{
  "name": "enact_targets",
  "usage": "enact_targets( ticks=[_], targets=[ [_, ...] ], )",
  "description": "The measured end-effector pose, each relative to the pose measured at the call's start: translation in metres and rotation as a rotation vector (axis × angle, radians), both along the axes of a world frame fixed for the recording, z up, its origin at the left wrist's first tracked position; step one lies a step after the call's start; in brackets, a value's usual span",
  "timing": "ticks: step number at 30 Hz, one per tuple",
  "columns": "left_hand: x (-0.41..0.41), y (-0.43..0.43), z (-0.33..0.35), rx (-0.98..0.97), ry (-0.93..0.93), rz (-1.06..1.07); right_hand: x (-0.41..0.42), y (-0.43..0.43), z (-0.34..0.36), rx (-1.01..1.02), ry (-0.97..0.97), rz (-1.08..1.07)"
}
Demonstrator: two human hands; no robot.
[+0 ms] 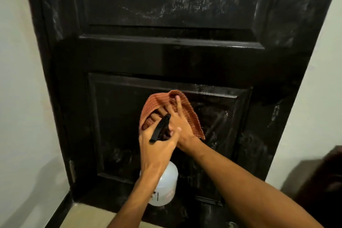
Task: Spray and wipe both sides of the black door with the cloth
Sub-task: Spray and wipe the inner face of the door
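The right hand point(180, 126) presses the orange cloth point(187, 109) flat-fingered against the black door point(166, 57), on its lower panel. Just below the cloth, the left hand point(157, 146) grips the spray bottle point(164, 185) by its trigger head. Wiping probably goes best in overlapping strokes, working into the panel's moulded edges where streaks gather.

Two bare forearms without sleeves, left hand point(157, 142) and right hand point(180, 126) ungloved, ringless.

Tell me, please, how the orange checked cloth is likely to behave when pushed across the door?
The cloth looks floppy: it drapes and folds over the right hand. Probably light, so it may bunch when pushed. The door looks wet-streaked, so it may drag.
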State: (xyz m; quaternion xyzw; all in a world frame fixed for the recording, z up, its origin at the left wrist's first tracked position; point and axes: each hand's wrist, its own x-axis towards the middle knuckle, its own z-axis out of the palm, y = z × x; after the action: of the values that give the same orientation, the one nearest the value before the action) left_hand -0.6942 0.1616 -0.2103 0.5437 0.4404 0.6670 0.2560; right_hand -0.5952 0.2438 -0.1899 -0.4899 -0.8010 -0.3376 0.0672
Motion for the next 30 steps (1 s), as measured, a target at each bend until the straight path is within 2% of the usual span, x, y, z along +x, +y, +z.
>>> enact_targets(
  ticks=[2,4,5,7,9,11,13,15,16,19,21,23,26,28,30],
  targets=[
    [0.003,0.006,-0.004,0.004,0.025,0.021,0.011,0.011,-0.005,-0.014,-0.11,-0.014],
    [0.005,0.01,-0.009,-0.018,0.063,0.024,0.047,0.015,-0.018,0.061,0.066,0.012],
    [0.006,0.01,-0.009,-0.02,0.079,0.017,0.069,0.005,-0.02,0.114,0.224,0.016],
    [0.008,0.011,-0.014,-0.025,0.109,-0.036,0.105,-0.008,-0.03,0.241,0.461,-0.095],
    [0.01,0.009,-0.018,-0.038,0.135,-0.087,0.122,-0.015,-0.044,0.32,0.563,-0.199],
    [0.013,0.009,-0.027,-0.052,0.161,-0.102,0.125,-0.014,-0.071,0.293,0.47,-0.192],
    [0.014,0.009,-0.038,-0.067,0.177,-0.1,0.127,-0.018,-0.099,0.165,0.226,-0.113],
    [0.014,0.009,-0.045,-0.103,0.193,-0.113,0.138,-0.022,-0.087,0.125,0.083,-0.052],
    [0.011,0.01,-0.047,-0.119,0.196,-0.125,0.138,-0.021,-0.07,0.146,0.077,-0.03],
    [0.0,0.02,-0.066,-0.167,0.226,-0.122,0.127,-0.011,-0.025,0.284,0.31,-0.15],
    [-0.008,0.026,-0.087,-0.216,0.23,-0.093,0.116,-0.006,-0.036,0.321,0.402,-0.21],
    [-0.016,0.031,-0.108,-0.265,0.237,-0.071,0.108,-0.013,-0.078,0.233,0.339,-0.205],
    [-0.03,0.035,-0.133,-0.334,0.278,-0.031,0.107,-0.022,-0.13,-0.012,0.106,-0.077],
    [-0.041,0.041,-0.153,-0.366,0.255,0.011,0.1,-0.012,-0.123,0.028,0.034,-0.003],
    [-0.05,0.039,-0.16,-0.385,0.207,0.032,0.087,0.0,-0.1,0.151,0.159,-0.042]
  ],
)
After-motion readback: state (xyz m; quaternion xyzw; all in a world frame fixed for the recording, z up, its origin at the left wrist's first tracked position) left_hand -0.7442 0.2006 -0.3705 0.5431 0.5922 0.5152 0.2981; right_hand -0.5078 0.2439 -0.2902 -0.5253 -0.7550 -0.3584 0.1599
